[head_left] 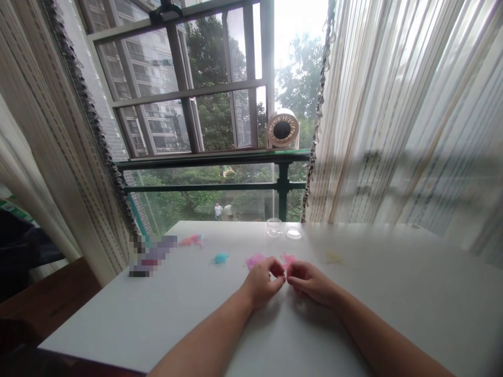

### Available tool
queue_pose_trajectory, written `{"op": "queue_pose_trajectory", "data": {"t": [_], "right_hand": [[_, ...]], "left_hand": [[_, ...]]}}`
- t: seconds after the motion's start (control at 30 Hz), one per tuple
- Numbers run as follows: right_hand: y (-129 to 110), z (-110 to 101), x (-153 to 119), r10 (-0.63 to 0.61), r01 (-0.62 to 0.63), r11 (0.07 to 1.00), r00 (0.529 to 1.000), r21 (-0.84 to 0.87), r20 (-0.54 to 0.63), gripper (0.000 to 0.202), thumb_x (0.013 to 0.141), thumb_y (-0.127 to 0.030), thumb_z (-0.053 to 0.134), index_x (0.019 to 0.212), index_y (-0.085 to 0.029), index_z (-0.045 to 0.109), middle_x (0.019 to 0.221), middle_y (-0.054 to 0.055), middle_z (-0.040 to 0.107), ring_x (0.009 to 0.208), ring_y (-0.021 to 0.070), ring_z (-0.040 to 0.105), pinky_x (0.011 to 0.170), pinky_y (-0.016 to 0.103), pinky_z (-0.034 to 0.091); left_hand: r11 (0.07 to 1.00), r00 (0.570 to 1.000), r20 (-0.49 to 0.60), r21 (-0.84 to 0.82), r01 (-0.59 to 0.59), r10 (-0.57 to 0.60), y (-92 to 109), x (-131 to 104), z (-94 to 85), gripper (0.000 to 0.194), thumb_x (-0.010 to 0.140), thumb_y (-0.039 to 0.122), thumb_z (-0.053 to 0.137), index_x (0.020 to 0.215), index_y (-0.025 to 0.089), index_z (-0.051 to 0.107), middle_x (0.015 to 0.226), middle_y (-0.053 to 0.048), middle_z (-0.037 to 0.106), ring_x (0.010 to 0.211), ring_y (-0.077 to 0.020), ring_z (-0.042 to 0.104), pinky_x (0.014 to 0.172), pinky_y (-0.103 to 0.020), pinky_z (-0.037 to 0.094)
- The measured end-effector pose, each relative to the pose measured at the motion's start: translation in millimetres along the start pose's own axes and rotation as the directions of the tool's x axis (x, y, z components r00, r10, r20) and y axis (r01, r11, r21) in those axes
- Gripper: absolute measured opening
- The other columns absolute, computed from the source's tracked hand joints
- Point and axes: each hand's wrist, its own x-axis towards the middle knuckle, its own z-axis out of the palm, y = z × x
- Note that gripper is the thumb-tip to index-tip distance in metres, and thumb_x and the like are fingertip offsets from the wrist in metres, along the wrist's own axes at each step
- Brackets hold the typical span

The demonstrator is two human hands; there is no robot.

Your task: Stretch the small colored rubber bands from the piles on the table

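Spanning most of the lower view, white table (393, 303) set against a window with green railing (212, 157); striped curtains hang on both sides. Small round fan (282, 129) sits on the railing ledge. Both forearms reach in from the near edge. Left hand (262, 280) and right hand (310, 283) meet at the fingertips mid-table, pinched together on a small pink piece (286, 260); exact grip too small to tell. Pink tuft (255, 260) lies just beyond the left hand. Teal tuft (220, 258) and red tuft (192, 240) further left, yellow tuft (333, 256) to the right. Clear jar (274, 227) and its lid (294, 233) near the far edge.
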Motion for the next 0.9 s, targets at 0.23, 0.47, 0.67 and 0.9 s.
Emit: {"op": "queue_pose_trajectory", "data": {"t": [0.23, 0.47, 0.67, 0.9], "right_hand": [[-1.3, 0.7, -0.6, 0.007, -0.008, 1.000, 1.000, 0.010, 0.024, 0.028, 0.068, -0.039, 0.065, 0.069, -0.016, 0.049, 0.048, -0.007, 0.045, 0.038, 0.0057, 0.042, 0.037, 0.018, 0.029], [-1.1, -0.5, 0.0, -0.004, 0.004, 1.000, 1.000, -0.004, 0.028, 0.025, 0.070, -0.036, 0.063, 0.068, -0.016, 0.049, 0.046, -0.007, 0.045, 0.038, 0.0058, 0.041, 0.038, 0.018, 0.029], [1.1, -0.4, 0.4, 0.003, -0.003, 1.000, 1.000, 0.009, 0.014, 0.019, 0.073, -0.031, 0.059, 0.069, -0.016, 0.048, 0.042, -0.008, 0.045, 0.036, 0.0060, 0.040, 0.036, 0.017, 0.028], [-2.6, 0.1, -0.5, -0.022, 0.022, 1.000, 1.000, 0.017, 0.005, 0.012, 0.074, -0.024, 0.055, 0.069, -0.017, 0.047, 0.041, -0.008, 0.045, 0.036, 0.0064, 0.041, 0.036, 0.017, 0.029]], "left_hand": [[1.000, 1.000, 0.017, -0.008, 0.000, 0.000, -0.4, -1.9, 1.3, 0.010, 0.071, 0.021, 0.053, 0.079, 0.017, 0.057, 0.074, -0.001, 0.062, 0.068, -0.0114, 0.055, 0.060, -0.022, 0.040], [1.000, 1.000, 0.020, -0.009, 0.009, -0.009, 1.5, -1.7, 1.8, 0.011, 0.072, 0.022, 0.052, 0.080, 0.016, 0.057, 0.075, -0.002, 0.062, 0.069, -0.0117, 0.055, 0.059, -0.022, 0.040], [1.000, 0.998, 0.060, -0.008, -0.017, 0.017, -1.7, -0.4, 1.9, 0.012, 0.075, 0.023, 0.051, 0.083, 0.016, 0.056, 0.075, -0.002, 0.061, 0.069, -0.0120, 0.055, 0.062, -0.023, 0.041], [1.000, 1.000, 0.030, -0.018, 0.007, -0.007, -6.1, 0.3, 0.0, 0.016, 0.079, 0.027, 0.048, 0.088, 0.017, 0.056, 0.079, -0.002, 0.061, 0.073, -0.0127, 0.055, 0.065, -0.024, 0.042]]}}
